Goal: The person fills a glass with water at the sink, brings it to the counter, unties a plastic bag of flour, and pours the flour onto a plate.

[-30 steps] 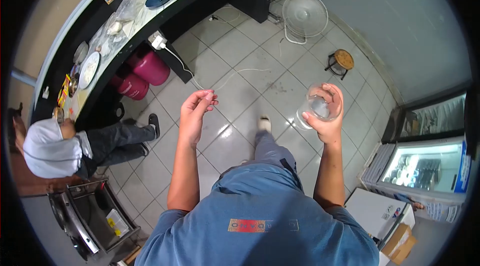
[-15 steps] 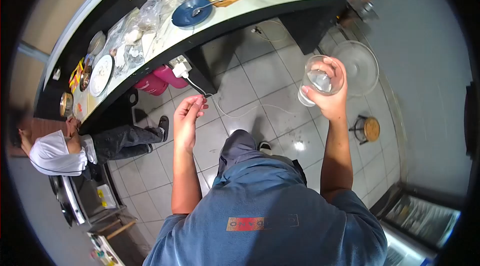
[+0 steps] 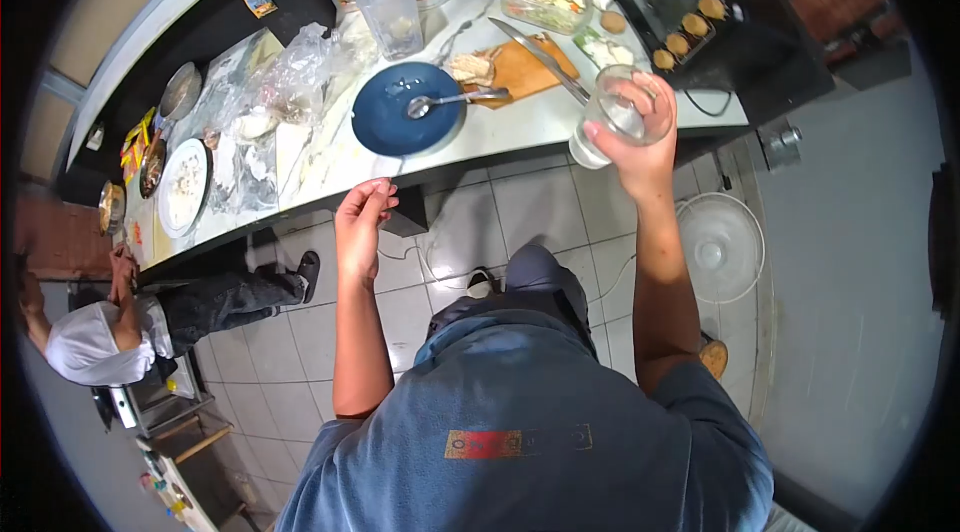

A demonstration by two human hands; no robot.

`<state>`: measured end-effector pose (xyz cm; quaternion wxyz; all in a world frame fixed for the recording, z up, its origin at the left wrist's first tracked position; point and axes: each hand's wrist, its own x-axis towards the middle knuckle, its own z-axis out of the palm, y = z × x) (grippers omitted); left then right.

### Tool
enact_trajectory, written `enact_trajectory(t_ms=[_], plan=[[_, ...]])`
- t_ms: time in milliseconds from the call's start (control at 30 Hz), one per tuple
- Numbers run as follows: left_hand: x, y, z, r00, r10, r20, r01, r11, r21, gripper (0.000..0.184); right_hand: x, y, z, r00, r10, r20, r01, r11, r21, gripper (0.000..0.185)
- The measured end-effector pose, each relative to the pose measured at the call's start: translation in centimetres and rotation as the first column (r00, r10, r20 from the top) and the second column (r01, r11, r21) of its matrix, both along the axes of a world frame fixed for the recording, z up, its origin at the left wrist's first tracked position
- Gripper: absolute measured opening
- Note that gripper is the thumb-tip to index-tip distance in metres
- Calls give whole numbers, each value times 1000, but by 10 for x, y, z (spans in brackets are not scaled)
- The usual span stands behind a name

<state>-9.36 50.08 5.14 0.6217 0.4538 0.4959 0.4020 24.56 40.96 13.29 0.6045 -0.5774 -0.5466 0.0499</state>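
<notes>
My right hand (image 3: pixel 648 160) is wrapped round a clear glass (image 3: pixel 590 144), raised and tilted near the counter's front edge. Its content is hard to make out; it looks like a little clear liquid. Fingers pinched together, my left hand (image 3: pixel 360 230) hovers just in front of the counter edge; whatever is between the fingertips, if anything, is too small to see. Beyond that hand lies a deep blue plate (image 3: pixel 385 112) with a metal spoon (image 3: pixel 425 107) resting in it. Past the glass, a knife (image 3: pixel 540 57) lies across a wooden cutting board (image 3: pixel 530 82) with pale food on it.
The marble counter (image 3: pixel 330 167) also bears a clear pitcher (image 3: pixel 392 17), a tub of cut vegetables (image 3: pixel 545 2), plastic bags (image 3: pixel 290 72) and a white plate (image 3: pixel 183 187). Another person (image 3: pixel 105 342) stands at the left. A transparent round tub (image 3: pixel 715 252) sits low at the right.
I have come closer to the counter, so the blue plate and cutting board look larger and nearer. The glass stays in my right hand, now in front of the counter. My left hand stays pinched.
</notes>
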Motion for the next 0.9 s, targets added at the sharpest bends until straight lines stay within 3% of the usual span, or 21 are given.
enact_trajectory(t_ms=[133,233,400,500,600,900], plan=[[24,49,-10,998,61,6,-60,997,-45,24,35,104,-11,992,63,-113,-57,997,49,82],[32,76,-9,978,209,-24,-209,978,1,22,51,181,-29,951,232,-206,-220,972,78,84],[43,106,-11,905,425,-16,-425,904,-50,26,63,290,-68,922,328,-207,-316,945,90,87],[47,119,-12,902,426,-70,-430,901,-49,23,62,335,-83,935,309,-175,-326,943,-72,90],[47,125,-16,876,477,-69,-481,875,-52,23,54,364,-107,931,300,-207,-329,937,-120,88],[29,162,-25,871,456,-185,-473,879,-57,19,41,405,-141,931,270,-244,-310,939,-146,87]])
